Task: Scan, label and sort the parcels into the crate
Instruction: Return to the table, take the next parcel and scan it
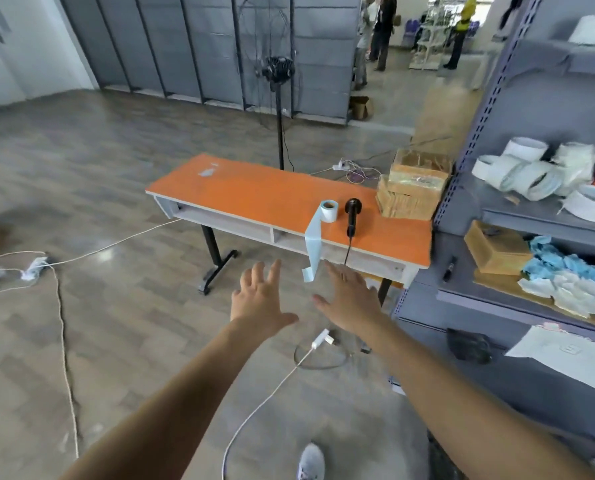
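Note:
An orange-topped table [254,192] stands ahead of me. On its near right part a black handheld scanner [352,213] lies with its cable hanging over the front edge. Left of it stands a roll of blue labels [329,211], its loose strip [312,251] dangling off the edge. Cardboard parcels [412,185] are stacked at the table's right end. My left hand [259,299] and my right hand [353,299] are stretched out in the air short of the table, fingers straight, holding nothing. No crate is in view.
A grey metal shelf rack [531,216] at the right holds tape rolls [528,171], a cardboard box [496,249] and blue and white bags. A pedestal fan [278,74] stands behind the table. White cables and power strips [34,268] lie across the floor. People stand far back.

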{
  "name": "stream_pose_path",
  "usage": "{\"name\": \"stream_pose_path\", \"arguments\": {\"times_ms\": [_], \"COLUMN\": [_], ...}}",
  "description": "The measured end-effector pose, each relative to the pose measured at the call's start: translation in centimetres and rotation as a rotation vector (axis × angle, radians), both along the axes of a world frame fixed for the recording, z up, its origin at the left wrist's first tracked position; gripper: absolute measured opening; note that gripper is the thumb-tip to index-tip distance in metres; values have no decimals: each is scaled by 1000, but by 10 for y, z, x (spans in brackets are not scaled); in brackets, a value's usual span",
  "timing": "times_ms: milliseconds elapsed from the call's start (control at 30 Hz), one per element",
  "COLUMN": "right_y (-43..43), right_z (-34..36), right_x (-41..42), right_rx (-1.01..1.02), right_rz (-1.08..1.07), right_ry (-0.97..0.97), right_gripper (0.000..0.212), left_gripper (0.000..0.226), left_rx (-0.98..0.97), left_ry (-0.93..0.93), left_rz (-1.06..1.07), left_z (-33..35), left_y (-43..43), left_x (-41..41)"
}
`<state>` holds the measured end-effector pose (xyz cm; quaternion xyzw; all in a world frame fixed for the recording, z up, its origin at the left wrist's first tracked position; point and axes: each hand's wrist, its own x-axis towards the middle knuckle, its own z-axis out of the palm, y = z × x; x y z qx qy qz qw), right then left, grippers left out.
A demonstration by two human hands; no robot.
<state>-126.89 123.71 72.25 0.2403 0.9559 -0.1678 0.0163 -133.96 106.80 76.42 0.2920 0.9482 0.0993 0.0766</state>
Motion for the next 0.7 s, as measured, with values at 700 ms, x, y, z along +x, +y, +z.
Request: {"name": "stream_pose_path", "arguments": {"times_ms": [700], "right_y": [228], "right_z": [2], "right_x": [-217], "right_rx": [40], "right_rz": [-377], "right_ry": [-38], "right_gripper": [77], "left_gripper": [105], "left_rx": [7], "left_ry": [-28], "left_rz": [-375], "left_z": [-17], "left_y": [255], "left_x": [-290]}}
